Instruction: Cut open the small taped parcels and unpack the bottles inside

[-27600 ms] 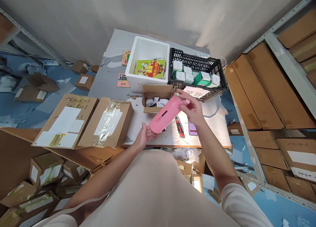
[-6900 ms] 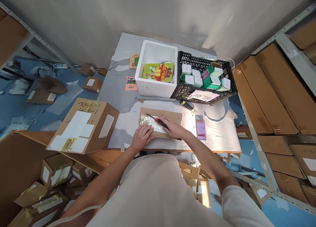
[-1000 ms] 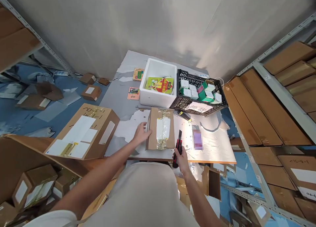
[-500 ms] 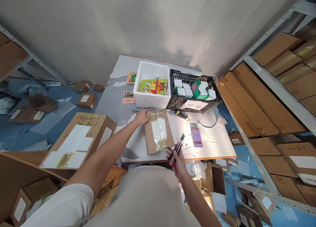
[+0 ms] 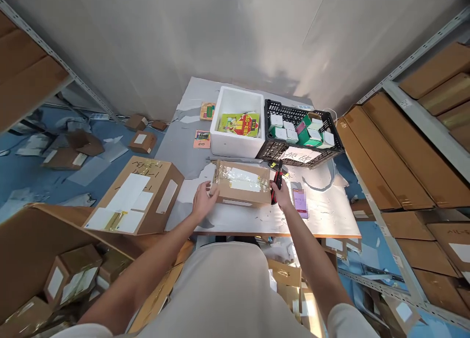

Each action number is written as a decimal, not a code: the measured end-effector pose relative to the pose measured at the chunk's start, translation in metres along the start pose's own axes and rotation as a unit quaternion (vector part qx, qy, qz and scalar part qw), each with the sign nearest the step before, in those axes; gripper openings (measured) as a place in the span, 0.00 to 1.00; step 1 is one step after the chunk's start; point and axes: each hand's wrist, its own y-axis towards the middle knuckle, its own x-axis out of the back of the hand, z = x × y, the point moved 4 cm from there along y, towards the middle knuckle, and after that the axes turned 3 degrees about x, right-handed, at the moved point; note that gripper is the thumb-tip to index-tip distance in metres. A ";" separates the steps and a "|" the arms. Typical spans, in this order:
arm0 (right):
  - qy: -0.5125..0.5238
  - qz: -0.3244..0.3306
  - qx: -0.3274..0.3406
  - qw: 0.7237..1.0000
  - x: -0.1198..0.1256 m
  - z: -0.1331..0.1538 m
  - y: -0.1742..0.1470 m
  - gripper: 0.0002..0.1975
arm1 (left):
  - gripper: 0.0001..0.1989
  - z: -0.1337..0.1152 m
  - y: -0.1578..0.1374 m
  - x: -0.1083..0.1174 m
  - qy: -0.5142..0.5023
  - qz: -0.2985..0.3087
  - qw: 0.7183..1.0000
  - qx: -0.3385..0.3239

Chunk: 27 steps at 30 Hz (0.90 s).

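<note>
A taped cardboard box (image 5: 244, 193) with white labels on its top lies sideways across the table in front of me. My left hand (image 5: 204, 200) is at its left end, fingers apart, the thumb by the corner; whether it touches the cardboard I cannot tell. At the right end, my right hand (image 5: 282, 195) is closed around a red and black utility knife (image 5: 276, 183), its tip pointing away from me. A phone (image 5: 300, 203) with a lit purple screen lies just right of that hand. Behind the box lies a yellow and black cutter (image 5: 279, 169).
Behind stand a white foam box (image 5: 235, 147) holding yellow-green packets and a black crate (image 5: 268, 154) of small white and green boxes. A larger carton (image 5: 172, 181) stands at left. Shelving (image 5: 433, 132) with cartons lines the right; an open carton (image 5: 25, 225) of boxes is lower left.
The cardboard box has been turned from lengthwise to crosswise. My left hand moved from its far corner to its left end; my right hand, with the knife, moved forward to its right end.
</note>
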 end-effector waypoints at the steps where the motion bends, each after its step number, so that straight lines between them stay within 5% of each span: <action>1: -0.027 0.003 -0.003 1.000 0.003 0.002 -0.004 0.24 | 0.27 -0.007 0.004 0.002 0.027 -0.009 0.999 -0.030; 3: -0.093 0.017 -0.020 0.995 0.013 0.005 -0.017 0.27 | 0.32 -0.025 0.015 0.001 0.088 0.005 0.990 -0.114; 8: -0.177 0.093 -0.090 0.976 0.034 0.013 -0.062 0.38 | 0.36 -0.068 0.026 -0.027 0.228 0.166 0.918 -0.281; 13: -0.166 0.120 -0.120 0.971 0.035 0.021 -0.073 0.35 | 0.48 -0.078 0.015 -0.051 0.271 0.201 0.907 -0.251; 20: -0.247 0.151 -0.122 0.949 0.024 0.033 -0.069 0.32 | 0.46 -0.071 0.013 -0.057 0.271 0.199 0.916 -0.218; 22: -0.345 0.158 -0.109 0.919 0.017 0.042 -0.067 0.31 | 0.46 -0.071 0.014 -0.057 0.274 0.202 0.916 -0.211; 27: -0.593 0.180 -0.067 0.782 -0.005 0.067 -0.058 0.30 | 0.49 -0.068 0.016 -0.062 0.285 0.221 0.917 -0.173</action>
